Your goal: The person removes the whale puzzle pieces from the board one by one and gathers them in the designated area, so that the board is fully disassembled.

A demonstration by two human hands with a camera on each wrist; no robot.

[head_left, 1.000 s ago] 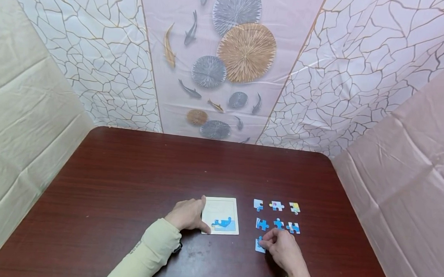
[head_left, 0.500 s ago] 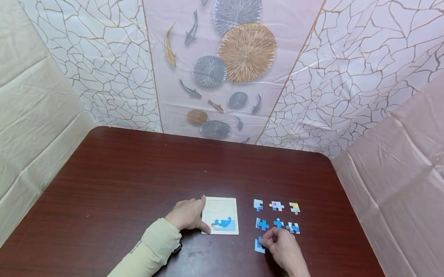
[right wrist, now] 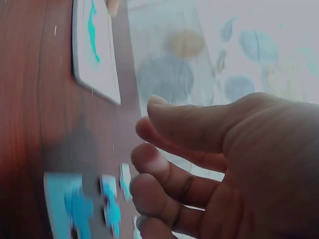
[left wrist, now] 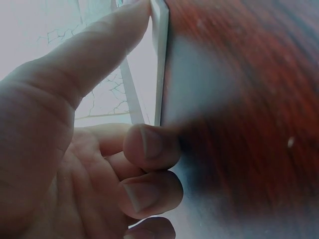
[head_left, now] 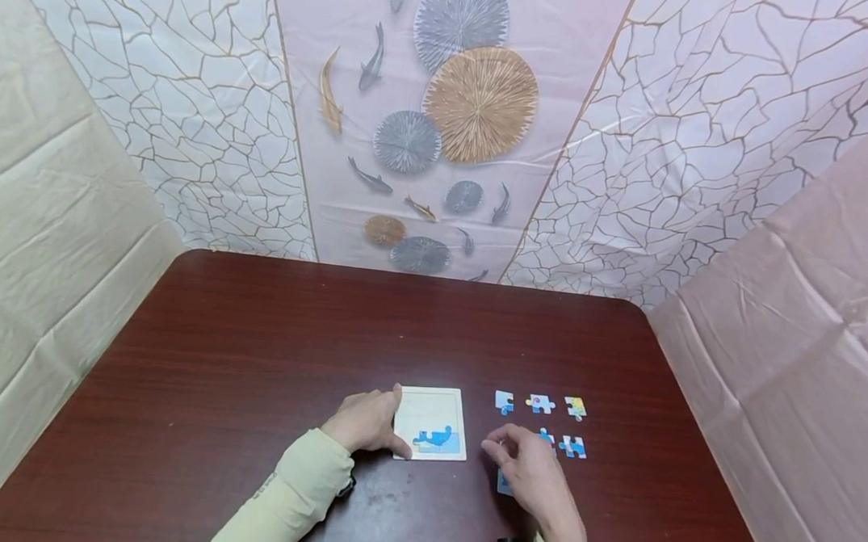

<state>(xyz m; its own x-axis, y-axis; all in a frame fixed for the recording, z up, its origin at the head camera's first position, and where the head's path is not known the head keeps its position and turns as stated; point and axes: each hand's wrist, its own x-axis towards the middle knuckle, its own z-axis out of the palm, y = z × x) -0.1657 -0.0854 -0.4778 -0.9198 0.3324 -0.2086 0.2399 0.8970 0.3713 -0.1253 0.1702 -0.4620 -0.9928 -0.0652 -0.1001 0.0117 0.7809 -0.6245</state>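
Note:
A square white puzzle tray (head_left: 430, 408) lies on the table, with a blue shape in its lower part. My left hand (head_left: 366, 418) holds its left edge, thumb at the near corner and forefinger at the far one. Right of the tray, my right hand (head_left: 537, 479) hovers above loose jigsaw pieces, its thumb and forefinger close together. Nothing shows between those fingers in the right wrist view. Under the hand, a bottom jigsaw piece (head_left: 503, 483) is partly covered. In the right wrist view, a blue-and-white jigsaw piece (right wrist: 110, 205) lies past it.
Other jigsaw pieces lie in rows: a blue-white corner piece (head_left: 504, 401), a pink-marked piece (head_left: 540, 403), a yellow piece (head_left: 576, 406) and a blue piece (head_left: 573, 447). The dark red table (head_left: 293, 329) runs back to patterned cloth walls (head_left: 215, 116).
My right hand has come off the bottom jigsaw piece and moved left and away from me, now covering the middle row's left piece in the head view. The left hand has stayed on the tray.

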